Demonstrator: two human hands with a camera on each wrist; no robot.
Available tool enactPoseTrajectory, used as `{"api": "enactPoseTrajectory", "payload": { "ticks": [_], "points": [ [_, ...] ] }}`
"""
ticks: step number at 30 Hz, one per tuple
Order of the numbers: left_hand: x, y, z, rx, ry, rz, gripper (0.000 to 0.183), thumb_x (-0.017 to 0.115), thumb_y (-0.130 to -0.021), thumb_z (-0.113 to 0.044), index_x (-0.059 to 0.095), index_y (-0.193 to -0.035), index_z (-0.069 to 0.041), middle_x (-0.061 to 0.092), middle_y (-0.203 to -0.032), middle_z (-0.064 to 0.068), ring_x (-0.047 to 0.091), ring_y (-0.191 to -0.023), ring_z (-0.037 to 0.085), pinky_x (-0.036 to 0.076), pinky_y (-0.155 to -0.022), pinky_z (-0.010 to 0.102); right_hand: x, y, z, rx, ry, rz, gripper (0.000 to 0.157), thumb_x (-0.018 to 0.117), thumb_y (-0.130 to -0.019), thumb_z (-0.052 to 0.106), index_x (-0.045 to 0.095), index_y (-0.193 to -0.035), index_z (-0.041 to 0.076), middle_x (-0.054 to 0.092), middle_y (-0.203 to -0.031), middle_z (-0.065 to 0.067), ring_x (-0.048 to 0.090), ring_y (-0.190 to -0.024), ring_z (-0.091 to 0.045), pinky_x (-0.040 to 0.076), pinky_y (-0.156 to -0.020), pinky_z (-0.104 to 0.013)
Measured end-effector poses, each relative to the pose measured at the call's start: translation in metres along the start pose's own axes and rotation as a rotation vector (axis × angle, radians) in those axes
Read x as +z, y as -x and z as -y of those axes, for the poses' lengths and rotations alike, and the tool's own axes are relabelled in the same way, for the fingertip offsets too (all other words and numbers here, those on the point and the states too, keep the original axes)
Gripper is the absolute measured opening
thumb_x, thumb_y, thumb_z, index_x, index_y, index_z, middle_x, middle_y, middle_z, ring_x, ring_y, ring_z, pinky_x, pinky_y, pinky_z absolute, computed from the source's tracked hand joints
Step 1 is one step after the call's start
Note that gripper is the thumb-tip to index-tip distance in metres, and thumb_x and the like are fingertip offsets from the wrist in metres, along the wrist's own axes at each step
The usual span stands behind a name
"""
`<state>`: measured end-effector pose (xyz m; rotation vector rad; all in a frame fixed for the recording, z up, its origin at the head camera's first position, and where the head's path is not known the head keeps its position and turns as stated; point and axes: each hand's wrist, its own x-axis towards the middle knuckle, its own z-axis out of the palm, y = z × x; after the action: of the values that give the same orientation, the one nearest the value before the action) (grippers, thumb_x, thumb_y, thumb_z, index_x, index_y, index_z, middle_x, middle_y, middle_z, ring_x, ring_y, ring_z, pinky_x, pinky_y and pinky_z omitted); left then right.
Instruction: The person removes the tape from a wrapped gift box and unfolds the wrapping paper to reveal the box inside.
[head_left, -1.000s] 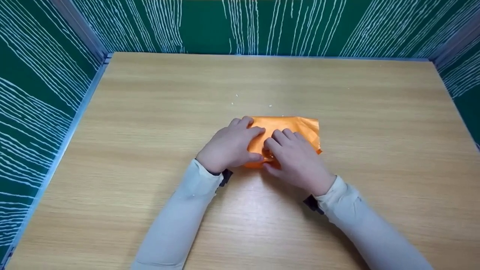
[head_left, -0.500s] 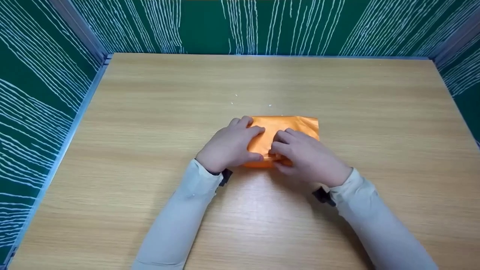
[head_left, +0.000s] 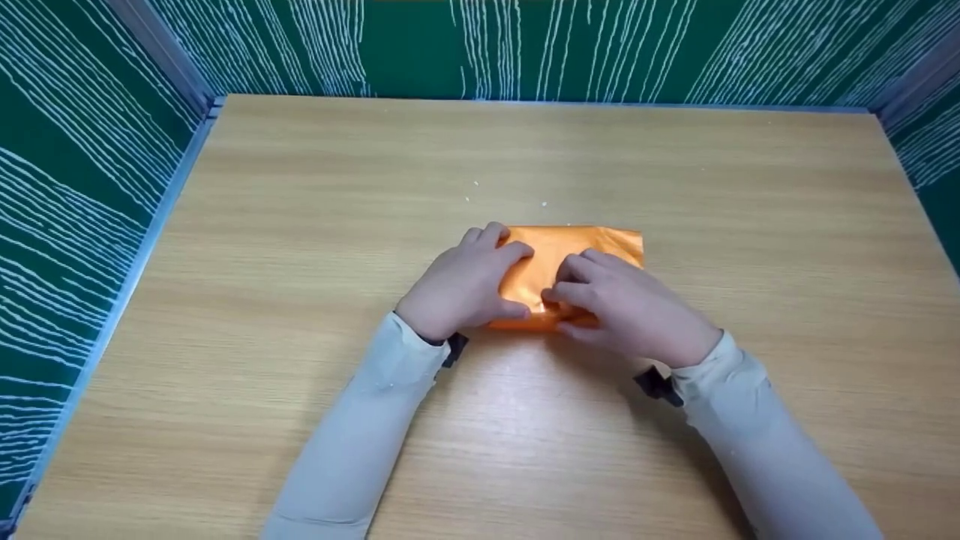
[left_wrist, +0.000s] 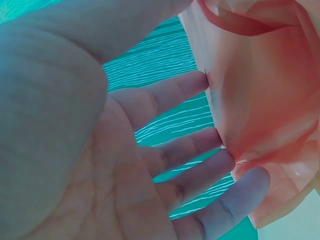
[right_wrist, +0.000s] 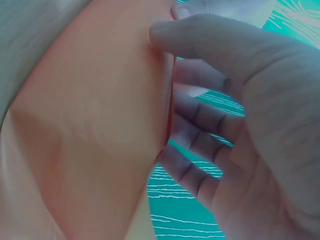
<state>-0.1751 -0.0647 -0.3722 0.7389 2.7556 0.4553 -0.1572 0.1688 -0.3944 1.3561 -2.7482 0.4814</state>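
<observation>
A flat, shiny orange plastic bag (head_left: 559,255) lies on the table, with a narrow fold along its near edge and creases at its far right corner. My left hand (head_left: 463,285) rests on the bag's left end, thumb and fingers spread. Those fingers look nearly straight in the left wrist view, their tips against the bag (left_wrist: 270,90). With thumb and curled fingers, my right hand (head_left: 626,307) pinches the folded near edge, right of the middle. In the right wrist view the thumb (right_wrist: 185,35) presses one face of the bag (right_wrist: 95,120) while fingers sit behind its edge.
The wooden table (head_left: 300,187) carries a few tiny white specks (head_left: 544,204) beyond the bag. Green panels with white streaks (head_left: 412,52) stand at the back and both sides. Blue tape (head_left: 161,202) runs along the table's left edge.
My right hand has slid to the right along the bag's near edge, its fingers curling more over the fold. The left hand keeps its place on the bag.
</observation>
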Motion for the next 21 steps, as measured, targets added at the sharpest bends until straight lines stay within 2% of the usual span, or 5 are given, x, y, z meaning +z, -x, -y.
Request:
{"api": "enactPoseTrajectory", "payload": {
  "ticks": [5,9,12,18,21],
  "points": [
    [0.001,0.001,0.0,0.004,0.008,-0.008,0.07,0.078,-0.087,-0.048,0.057,-0.148,-0.019,0.043,-0.153,0.012,0.045,-0.133,0.029,0.05,-0.101,0.041,0.006,-0.001,0.001,-0.099,0.013,-0.028,0.037,0.088,-0.083,0.014,0.076,-0.117,0.018,0.062,-0.098,-0.001,0.054,-0.088,-0.021,0.048,-0.08,-0.032],
    [0.001,0.001,0.0,0.002,0.003,-0.007,0.07,0.077,-0.088,-0.047,0.056,-0.148,-0.018,0.043,-0.153,0.012,0.044,-0.134,0.029,0.05,-0.101,0.041,0.011,-0.003,0.002,-0.179,0.035,-0.085,0.034,0.084,-0.083,0.003,0.076,-0.113,0.017,0.059,-0.091,-0.001,0.053,-0.079,-0.02,0.046,-0.074,-0.031],
    [0.001,0.001,0.0,0.005,0.0,-0.002,0.069,0.076,-0.089,-0.046,0.056,-0.148,-0.018,0.043,-0.153,0.012,0.044,-0.134,0.03,0.05,-0.1,0.041,0.013,-0.004,0.002,-0.195,0.051,-0.111,0.034,0.081,-0.082,-0.001,0.075,-0.109,0.017,0.056,-0.088,0.0,0.05,-0.076,-0.02,0.045,-0.072,-0.031],
    [0.0,0.001,0.0,0.005,-0.013,0.01,0.068,0.075,-0.09,-0.045,0.055,-0.149,-0.018,0.042,-0.153,0.012,0.044,-0.133,0.029,0.05,-0.097,0.04,0.016,-0.008,0.003,-0.184,0.08,-0.112,0.018,0.077,-0.085,0.002,0.067,-0.095,0.014,0.054,-0.086,0.0,0.049,-0.075,-0.021,0.044,-0.071,-0.031],
    [0.0,0.001,0.0,0.008,-0.016,0.013,0.068,0.075,-0.091,-0.045,0.054,-0.15,-0.018,0.042,-0.153,0.012,0.044,-0.133,0.03,0.05,-0.098,0.04,0.018,-0.009,0.003,-0.183,0.082,-0.119,0.017,0.077,-0.086,0.003,0.064,-0.091,0.014,0.053,-0.085,0.0,0.048,-0.073,-0.021,0.043,-0.07,-0.031]
  ]
}}
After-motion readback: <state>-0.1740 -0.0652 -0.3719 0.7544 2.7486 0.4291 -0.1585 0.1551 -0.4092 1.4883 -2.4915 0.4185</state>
